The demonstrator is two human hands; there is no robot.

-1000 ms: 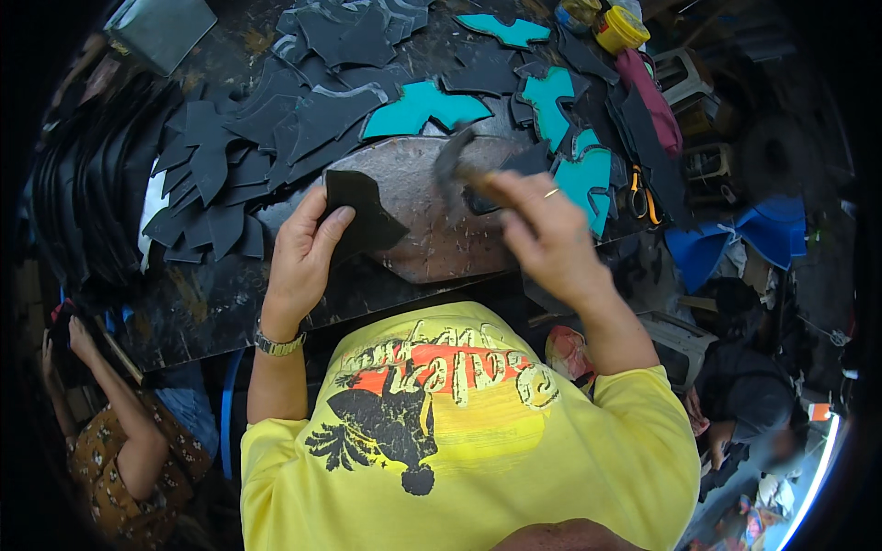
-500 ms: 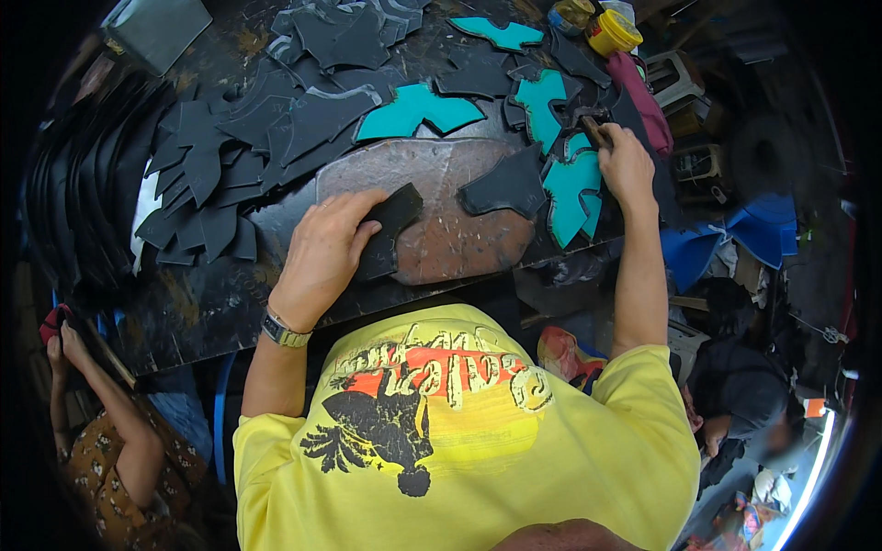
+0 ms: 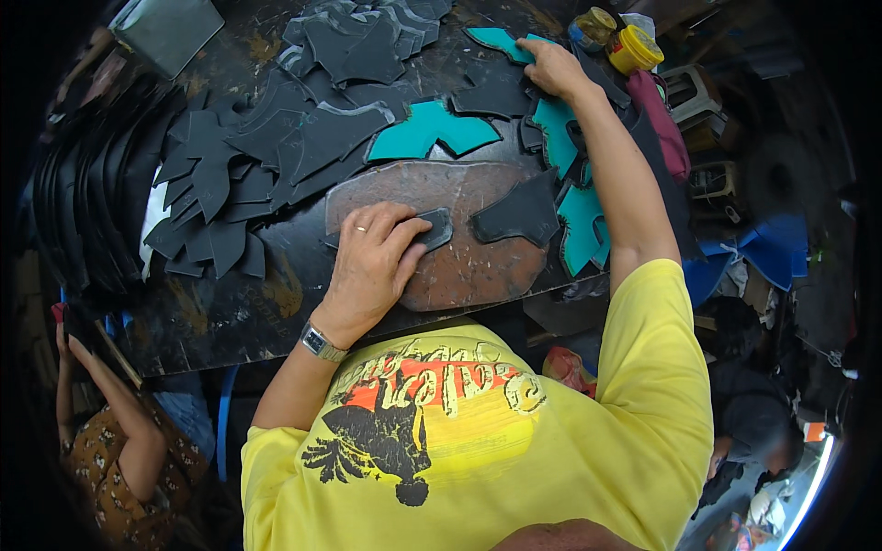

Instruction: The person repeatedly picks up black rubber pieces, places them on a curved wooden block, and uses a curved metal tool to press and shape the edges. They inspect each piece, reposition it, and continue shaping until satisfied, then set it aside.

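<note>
At centre, half-curled left grip (image 3: 369, 253) rests on dark piece (image 3: 440, 228); at upper right, right grip (image 3: 556, 69) touches teal piece (image 3: 494, 40), seemingly a pick-up step calling for a pinch, both closures unclear.

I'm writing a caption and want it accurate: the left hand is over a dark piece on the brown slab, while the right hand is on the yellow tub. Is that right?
Not quite: the head view shows the right hand on the farthest teal piece, not the yellow tub. The left hand is indeed over a dark piece on the brown slab.
</note>
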